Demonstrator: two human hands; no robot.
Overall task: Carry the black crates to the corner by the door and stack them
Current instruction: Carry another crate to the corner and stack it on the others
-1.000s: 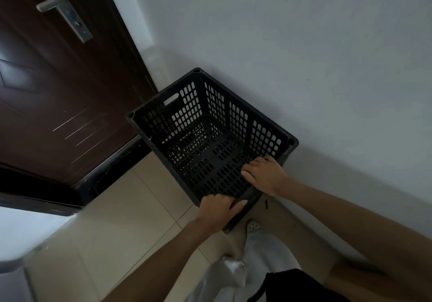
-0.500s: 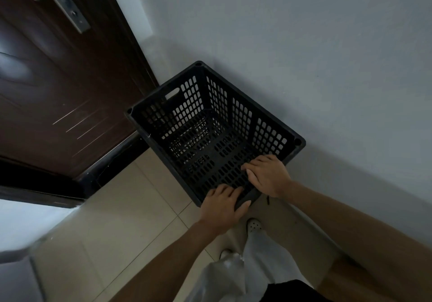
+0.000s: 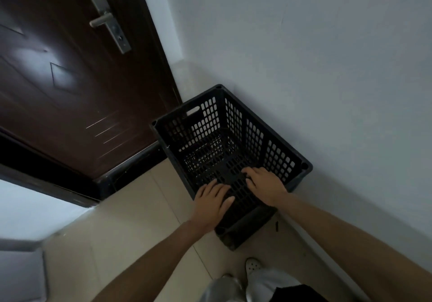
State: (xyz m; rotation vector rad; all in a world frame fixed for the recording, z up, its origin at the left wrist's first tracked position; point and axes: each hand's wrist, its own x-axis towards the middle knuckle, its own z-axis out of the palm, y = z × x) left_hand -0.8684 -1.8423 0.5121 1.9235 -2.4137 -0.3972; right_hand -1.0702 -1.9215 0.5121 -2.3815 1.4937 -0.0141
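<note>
the black crate (image 3: 230, 152) sits in the corner on the tiled floor (image 3: 131, 220), one long side against the white wall (image 3: 304, 68), its far short end near the dark door (image 3: 70, 79). its long axis runs along the wall, from the person towards the door, open top upward. beneath its near end another dark crate rim (image 3: 243, 229) shows, so it looks stacked on one below. the left hand (image 3: 211, 204) lies on the near rim, fingers spread flat and draped over the edge, not a closed grip. the right hand (image 3: 266, 185) rests beside it on the same rim, fingers reaching down inside the lattice wall, loosely curled. a white shoe (image 3: 253, 265) stands just short of the crate
</note>
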